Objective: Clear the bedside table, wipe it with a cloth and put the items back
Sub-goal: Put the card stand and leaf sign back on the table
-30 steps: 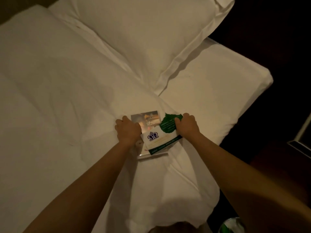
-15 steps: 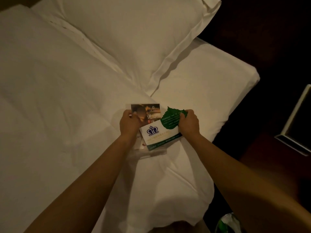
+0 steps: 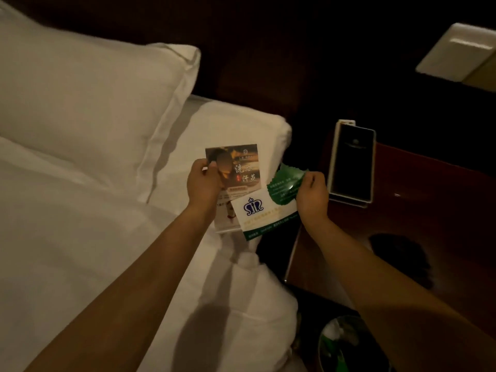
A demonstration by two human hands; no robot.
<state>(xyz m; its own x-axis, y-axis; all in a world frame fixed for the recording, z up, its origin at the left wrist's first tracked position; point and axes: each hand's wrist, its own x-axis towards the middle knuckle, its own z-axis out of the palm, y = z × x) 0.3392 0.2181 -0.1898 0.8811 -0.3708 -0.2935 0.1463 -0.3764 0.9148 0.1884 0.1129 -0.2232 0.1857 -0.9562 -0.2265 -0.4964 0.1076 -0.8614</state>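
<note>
My left hand (image 3: 201, 183) grips a photo card in a clear stand (image 3: 236, 170), held up over the bed's edge. My right hand (image 3: 312, 196) pinches a green leaf-shaped card (image 3: 284, 185) together with a white card bearing a blue crown logo (image 3: 264, 213). Both hands hover between the white bed (image 3: 107, 237) and the dark red wooden bedside table (image 3: 429, 210). A dark tray or box with a pale rim (image 3: 351, 162) stands on the table's near-left corner, close to my right hand.
A white pillow (image 3: 88, 111) lies at the head of the bed. A pale switch panel (image 3: 461, 53) sits on the dark wall at top right. A bin with a green-and-white liner (image 3: 341, 342) stands on the floor below the table.
Both hands have lifted the cards off the bed and carried them right, toward the bedside table. The view has swung right, bringing the table and the dark tray into sight.
</note>
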